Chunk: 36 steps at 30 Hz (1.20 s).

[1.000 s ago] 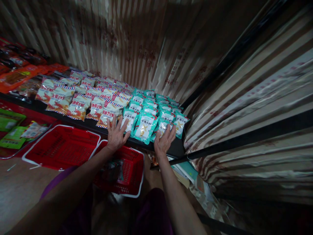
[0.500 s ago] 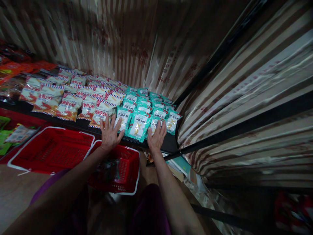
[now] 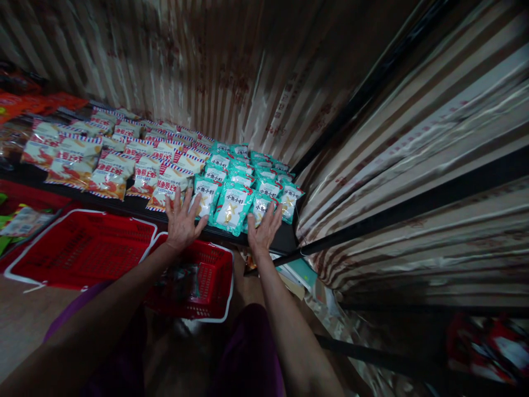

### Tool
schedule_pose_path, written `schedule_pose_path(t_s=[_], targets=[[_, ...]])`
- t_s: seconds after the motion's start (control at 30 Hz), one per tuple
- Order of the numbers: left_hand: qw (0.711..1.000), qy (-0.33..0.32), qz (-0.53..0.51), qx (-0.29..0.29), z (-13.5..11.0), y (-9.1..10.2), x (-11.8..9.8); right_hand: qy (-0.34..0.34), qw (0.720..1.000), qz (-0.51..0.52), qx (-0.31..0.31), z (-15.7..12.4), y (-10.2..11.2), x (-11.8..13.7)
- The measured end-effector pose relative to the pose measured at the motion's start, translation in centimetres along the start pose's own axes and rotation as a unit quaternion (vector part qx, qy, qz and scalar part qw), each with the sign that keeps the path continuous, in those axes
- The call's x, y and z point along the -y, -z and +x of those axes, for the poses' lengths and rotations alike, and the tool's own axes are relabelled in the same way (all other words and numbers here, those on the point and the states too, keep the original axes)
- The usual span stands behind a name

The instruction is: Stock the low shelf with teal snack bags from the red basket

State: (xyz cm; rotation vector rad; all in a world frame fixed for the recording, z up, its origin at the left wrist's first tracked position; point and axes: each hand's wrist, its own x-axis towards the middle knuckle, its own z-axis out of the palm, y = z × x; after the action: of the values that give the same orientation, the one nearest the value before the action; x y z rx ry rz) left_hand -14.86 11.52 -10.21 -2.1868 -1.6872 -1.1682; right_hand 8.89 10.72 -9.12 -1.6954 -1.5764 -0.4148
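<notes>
Several teal-and-white snack packets (image 3: 232, 207) lean in rows on the dark shelf (image 3: 282, 238). My left hand (image 3: 183, 223) has its fingers spread at the front of the left row, over the lower part of a teal packet (image 3: 205, 194) and beside a white-and-orange snack bag (image 3: 170, 180). My right hand (image 3: 264, 229), fingers also apart, rests against the front of another teal packet (image 3: 261, 208) farther right. Neither hand grips anything. The fingertips partly cover the packets behind them.
Below the shelf stand two red baskets, a wider one (image 3: 78, 281) and a smaller one (image 3: 226, 292) with dark packets inside. Orange packages (image 3: 45, 103) lie far left. Black metal bars (image 3: 372, 225) and striped sheeting (image 3: 413, 182) bound the right side.
The view has shifted slightly, so the shelf and baskets appear a little further left and higher. Both hands stay spread at the same teal packets.
</notes>
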Motion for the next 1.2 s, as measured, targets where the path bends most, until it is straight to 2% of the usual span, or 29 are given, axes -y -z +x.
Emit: schedule_pose_path(t_s=[0.23, 0.43, 0.77, 0.93, 1.07, 1.2], targets=[[1.000, -0.011, -0.005, -0.004, -0.1, 0.0, -0.1, -0.047, 0.999, 0.001, 0.015, -0.2, 0.9, -0.4], [1.000, -0.015, 0.015, -0.007, -0.1, 0.0, -0.3, -0.028, 1.000, -0.002, 0.011, 0.2, 1.5, -1.1], [1.000, -0.010, 0.012, -0.006, -0.1, 0.6, -0.7, -0.028, 0.996, 0.043, 0.066, 0.7, 1.0, -1.4], [1.000, -0.006, 0.002, -0.006, 0.1, 0.7, -0.7, -0.003, 0.999, 0.016, 0.051, 0.9, 1.3, -1.3], [1.000, -0.008, -0.001, -0.005, 0.1, 0.6, -0.9, 0.022, 0.999, -0.037, 0.018, 2.1, 1.6, -0.9], [1.000, -0.010, -0.005, 0.000, 0.0, 0.6, -1.1, 0.058, 0.996, -0.072, 0.015, 4.9, 1.4, -0.2]])
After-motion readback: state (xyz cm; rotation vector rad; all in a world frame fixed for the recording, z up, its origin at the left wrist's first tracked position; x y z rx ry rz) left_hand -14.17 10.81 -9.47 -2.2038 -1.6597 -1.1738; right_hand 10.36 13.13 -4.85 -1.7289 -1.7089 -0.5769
